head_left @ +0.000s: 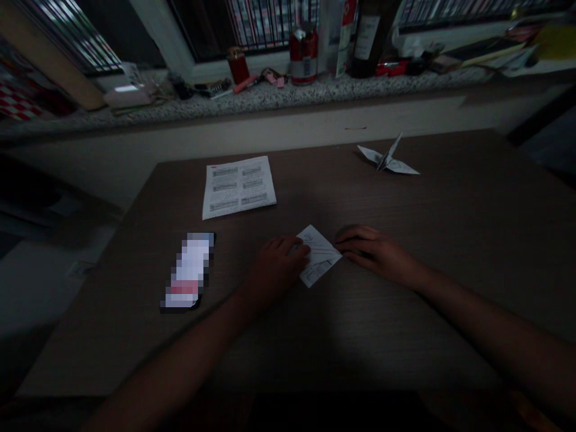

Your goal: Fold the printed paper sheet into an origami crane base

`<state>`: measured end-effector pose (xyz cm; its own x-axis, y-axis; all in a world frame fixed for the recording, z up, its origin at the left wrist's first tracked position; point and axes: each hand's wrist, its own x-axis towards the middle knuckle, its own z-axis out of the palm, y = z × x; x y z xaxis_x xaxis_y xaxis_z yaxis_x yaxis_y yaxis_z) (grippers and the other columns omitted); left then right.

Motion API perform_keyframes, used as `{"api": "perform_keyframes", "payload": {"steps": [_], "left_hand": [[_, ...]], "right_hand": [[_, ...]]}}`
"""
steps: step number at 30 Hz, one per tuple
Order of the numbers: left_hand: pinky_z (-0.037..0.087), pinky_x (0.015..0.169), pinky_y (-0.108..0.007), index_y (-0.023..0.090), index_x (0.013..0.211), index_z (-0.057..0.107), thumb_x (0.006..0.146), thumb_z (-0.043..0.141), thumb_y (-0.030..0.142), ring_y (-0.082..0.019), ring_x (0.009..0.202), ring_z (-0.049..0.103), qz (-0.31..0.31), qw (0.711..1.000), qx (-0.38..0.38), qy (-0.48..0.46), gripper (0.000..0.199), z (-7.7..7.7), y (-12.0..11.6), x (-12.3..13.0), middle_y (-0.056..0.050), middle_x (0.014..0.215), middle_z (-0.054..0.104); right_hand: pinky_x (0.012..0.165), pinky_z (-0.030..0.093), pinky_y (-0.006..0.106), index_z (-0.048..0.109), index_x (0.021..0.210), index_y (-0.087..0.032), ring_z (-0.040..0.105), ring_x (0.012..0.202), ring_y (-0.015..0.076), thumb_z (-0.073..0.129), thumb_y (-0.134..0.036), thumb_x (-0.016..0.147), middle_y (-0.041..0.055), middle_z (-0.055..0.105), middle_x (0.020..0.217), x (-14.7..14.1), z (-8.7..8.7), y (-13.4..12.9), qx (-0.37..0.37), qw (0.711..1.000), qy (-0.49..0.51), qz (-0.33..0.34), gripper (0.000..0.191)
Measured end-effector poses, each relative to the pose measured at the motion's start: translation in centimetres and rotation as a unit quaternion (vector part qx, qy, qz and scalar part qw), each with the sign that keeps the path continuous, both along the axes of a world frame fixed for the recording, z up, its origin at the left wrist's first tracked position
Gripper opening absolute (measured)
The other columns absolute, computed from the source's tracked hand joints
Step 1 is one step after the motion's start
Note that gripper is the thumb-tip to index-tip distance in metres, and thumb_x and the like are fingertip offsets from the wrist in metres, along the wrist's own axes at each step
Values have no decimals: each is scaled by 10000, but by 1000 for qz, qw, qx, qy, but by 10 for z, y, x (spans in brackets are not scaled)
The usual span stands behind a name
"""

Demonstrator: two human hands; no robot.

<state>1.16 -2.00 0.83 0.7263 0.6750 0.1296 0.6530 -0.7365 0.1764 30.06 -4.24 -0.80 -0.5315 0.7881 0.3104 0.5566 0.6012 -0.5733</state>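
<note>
White folded paper (319, 257) lies partly under the flat left hand (279, 264), beside the loosely spread right hand (375, 251).

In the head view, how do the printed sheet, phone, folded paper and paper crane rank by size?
Largest to smallest:
1. Printed sheet
2. Phone
Unsure: folded paper and paper crane; the crane spreads wider but is thin, and the left hand covers part of the paper.
</note>
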Motion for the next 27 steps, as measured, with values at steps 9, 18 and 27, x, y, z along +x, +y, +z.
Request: {"api": "perform_keyframes", "payload": {"steps": [9, 18, 27], "left_hand": [[534, 1001, -497, 387, 1441, 600, 983, 607, 150, -322, 1234, 547, -15, 1000, 2, 3, 516, -7, 0, -1, -93, 1454, 546], [525, 1018, -491, 388, 1425, 612, 992, 582, 137, -298, 1236, 527, 2, 1000, -24, -18, 502, -7, -2, 1, -69, 1450, 539], [521, 1028, -482, 379, 1412, 627, 965, 615, 108, -297, 1252, 529, 10, 1000, -26, -14, 523, -5, -3, 2, -73, 1451, 543]], "right_hand": [[991, 552, 476, 737, 1209, -282, 648, 1167, 265, 538, -309, 1033, 90, 692, 1221, 1, 0, 0, -12, 1000, 8, -6, 267], [984, 539, 462, 743, 1180, -283, 644, 1167, 258, 580, -311, 1021, 83, 695, 1215, 2, 1, 0, 14, 1000, 6, 19, 230], [936, 515, 434, 749, 1031, -241, 660, 1094, 255, 685, -297, 965, 71, 726, 1129, -5, -5, 0, 43, 999, -1, -19, 108]]}}
